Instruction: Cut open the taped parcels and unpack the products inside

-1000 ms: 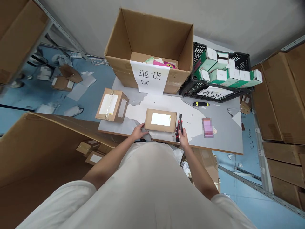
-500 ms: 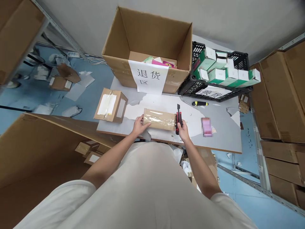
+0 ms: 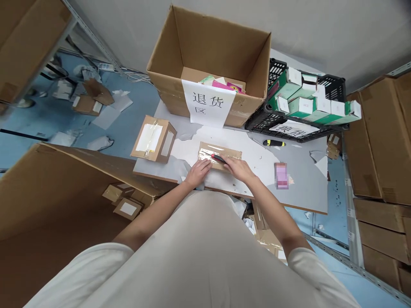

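Note:
A small cardboard box (image 3: 230,152), wrapped in shiny clear tape, lies on the table in front of me. My left hand (image 3: 198,172) grips its near left corner, fingers bent over the edge. Lying across the top of the box is a red and black utility knife (image 3: 217,158), held in my right hand (image 3: 239,169); its tip points left, toward my left hand. Whether the blade touches the tape is too small to tell. Part of the box's near side is hidden by my hands.
A taped carton (image 3: 153,139) stands left on the table (image 3: 298,188). Behind are a large open carton (image 3: 221,47) with a paper sign and a black crate (image 3: 272,122) of green-white boxes. A yellow-black cutter (image 3: 274,143) and a pink blurred item (image 3: 281,175) lie right.
The utility knife has swung from upright at the box's right end to lying across its top, my right hand moving left. My left hand has shifted to the near left corner.

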A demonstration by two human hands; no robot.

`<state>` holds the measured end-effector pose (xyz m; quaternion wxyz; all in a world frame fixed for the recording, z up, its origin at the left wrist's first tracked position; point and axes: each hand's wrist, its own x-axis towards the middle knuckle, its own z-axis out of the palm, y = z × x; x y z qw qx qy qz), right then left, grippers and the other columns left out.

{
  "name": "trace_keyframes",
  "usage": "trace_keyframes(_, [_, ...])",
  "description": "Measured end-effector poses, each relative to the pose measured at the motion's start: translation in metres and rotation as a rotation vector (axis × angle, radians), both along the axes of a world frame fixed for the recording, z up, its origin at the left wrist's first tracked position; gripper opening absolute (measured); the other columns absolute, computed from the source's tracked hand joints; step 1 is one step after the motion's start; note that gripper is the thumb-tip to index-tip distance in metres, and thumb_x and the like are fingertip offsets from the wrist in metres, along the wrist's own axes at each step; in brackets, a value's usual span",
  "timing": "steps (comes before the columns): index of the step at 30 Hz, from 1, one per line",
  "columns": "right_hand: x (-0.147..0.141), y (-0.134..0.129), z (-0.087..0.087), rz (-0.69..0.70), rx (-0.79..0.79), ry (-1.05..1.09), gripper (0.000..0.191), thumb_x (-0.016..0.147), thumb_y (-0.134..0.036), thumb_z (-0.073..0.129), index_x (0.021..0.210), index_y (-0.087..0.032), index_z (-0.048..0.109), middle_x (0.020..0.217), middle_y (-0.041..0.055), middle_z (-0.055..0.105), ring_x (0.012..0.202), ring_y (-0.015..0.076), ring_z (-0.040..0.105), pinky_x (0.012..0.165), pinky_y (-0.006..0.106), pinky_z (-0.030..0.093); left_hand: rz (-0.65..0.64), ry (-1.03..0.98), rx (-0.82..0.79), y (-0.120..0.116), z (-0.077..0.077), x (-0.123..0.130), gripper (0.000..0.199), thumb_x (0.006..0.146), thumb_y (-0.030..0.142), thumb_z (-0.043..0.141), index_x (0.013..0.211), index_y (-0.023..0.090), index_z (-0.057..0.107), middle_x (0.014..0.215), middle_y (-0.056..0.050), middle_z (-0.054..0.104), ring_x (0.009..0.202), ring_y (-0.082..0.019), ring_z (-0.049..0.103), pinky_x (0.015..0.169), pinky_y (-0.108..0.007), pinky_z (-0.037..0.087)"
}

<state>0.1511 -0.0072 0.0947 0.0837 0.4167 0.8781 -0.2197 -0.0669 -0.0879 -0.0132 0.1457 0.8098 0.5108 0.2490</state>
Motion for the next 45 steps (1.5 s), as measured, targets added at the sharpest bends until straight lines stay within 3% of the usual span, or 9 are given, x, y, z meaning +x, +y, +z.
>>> trace_keyframes(6, [-0.025, 0.025, 0.006, 0.212, 0.006, -0.219, 0.056, 0.098, -0.028, 0.033, 0.151, -0.038, 0.016, 0.126, 0.0075, 0.06, 0.101, 0.0234, 0.063, 0.08, 0.033, 0.045, -0.016, 0.031, 0.018, 0.0, 0.003, 0.0, 0.034, 0.094, 0.02, 0.04, 0.124, 0.015, 0.056, 0.127, -0.014, 0.061, 0.128, -0.026, 0.049, 0.106, -0.049, 0.041])
trace_keyframes(15, [-0.031, 0.018, 0.022, 0.223, 0.022, -0.393, 0.06, 0.096, -0.014, 0.026, 0.15, -0.038, 0.015, 0.121, 0.0123, 0.061, 0.093, 0.0232, 0.066, 0.074, 0.033, 0.045, -0.006, 0.042, -0.005, -0.001, -0.004, -0.003, 0.039, 0.093, 0.015, 0.036, 0.127, 0.018, 0.055, 0.128, -0.013, 0.061, 0.129, -0.024, 0.049, 0.105, -0.05, 0.042])
trace_keyframes(19, [-0.005, 0.016, 0.031, 0.214, 0.037, -0.48, 0.058, 0.095, -0.012, 0.027, 0.149, -0.033, 0.023, 0.115, 0.0143, 0.063, 0.091, 0.0232, 0.068, 0.069, 0.03, 0.044, 0.01, 0.068, -0.002, 0.001, -0.007, -0.003, 0.04, 0.092, 0.011, 0.036, 0.125, 0.019, 0.057, 0.126, -0.012, 0.062, 0.127, -0.023, 0.051, 0.105, -0.048, 0.043])
trace_keyframes(26, [0.082, -0.001, 0.052, 0.13, 0.048, -0.603, 0.07, 0.087, -0.004, 0.034, 0.149, -0.034, 0.023, 0.103, 0.0118, 0.066, 0.079, 0.021, 0.068, 0.062, 0.027, 0.04, 0.033, 0.101, -0.006, 0.008, -0.011, 0.005, 0.039, 0.092, 0.011, 0.037, 0.121, 0.021, 0.061, 0.123, -0.01, 0.065, 0.122, -0.022, 0.055, 0.103, -0.042, 0.044])
trace_keyframes(32, [0.157, -0.035, 0.036, -0.135, 0.028, -0.508, 0.061, 0.088, -0.01, 0.037, 0.145, -0.033, 0.037, 0.095, 0.0116, 0.068, 0.073, 0.0198, 0.065, 0.062, 0.027, 0.042, 0.01, 0.1, -0.038, 0.012, -0.002, 0.005, 0.039, 0.09, 0.011, 0.037, 0.117, 0.023, 0.063, 0.12, -0.01, 0.065, 0.118, -0.024, 0.056, 0.097, -0.042, 0.045])
trace_keyframes(34, [0.164, -0.05, 0.022, -0.331, 0.004, -0.283, 0.053, 0.093, -0.022, 0.038, 0.145, -0.03, 0.038, 0.097, 0.0102, 0.069, 0.072, 0.0197, 0.064, 0.064, 0.029, 0.046, -0.006, 0.094, -0.069, 0.014, 0.006, 0.004, 0.036, 0.089, 0.014, 0.041, 0.116, 0.023, 0.063, 0.118, -0.011, 0.065, 0.115, -0.025, 0.057, 0.096, -0.043, 0.045])
trace_keyframes(37, [0.149, -0.07, -0.003, -0.632, -0.114, 0.133, 0.056, 0.094, -0.033, 0.039, 0.148, -0.023, 0.032, 0.096, 0.0061, 0.07, 0.062, 0.015, 0.062, 0.069, 0.031, 0.052, -0.036, 0.107, -0.103, 0.026, 0.021, 0.004, 0.036, 0.085, 0.03, 0.054, 0.12, 0.023, 0.06, 0.118, -0.013, 0.063, 0.115, -0.03, 0.055, 0.101, -0.048, 0.039])
trace_keyframes(42, [0.112, -0.084, -0.031, -0.9, -0.349, 0.448, 0.062, 0.091, -0.036, 0.042, 0.15, -0.024, 0.028, 0.095, 0.0027, 0.068, 0.052, 0.0088, 0.057, 0.056, 0.027, 0.055, -0.04, 0.226, -0.126, 0.063, 0.038, 0.01, 0.101, 0.057, 0.058, 0.078, 0.14, 0.016, 0.04, 0.148, -0.021, 0.035, 0.137, -0.041, 0.029, 0.114, -0.058, 0.014])
trace_keyframes(45, [0.106, -0.083, -0.034, -0.951, -0.41, 0.517, 0.061, 0.089, -0.038, 0.044, 0.148, -0.026, 0.031, 0.096, 0.0029, 0.067, 0.051, 0.0075, 0.055, 0.046, 0.023, 0.051, -0.07, 0.274, -0.168, 0.081, 0.036, 0.012, 0.12, 0.048, 0.066, 0.078, 0.145, 0.013, 0.031, 0.153, -0.023, 0.025, 0.14, -0.045, 0.018, 0.113, -0.062, 0.005])
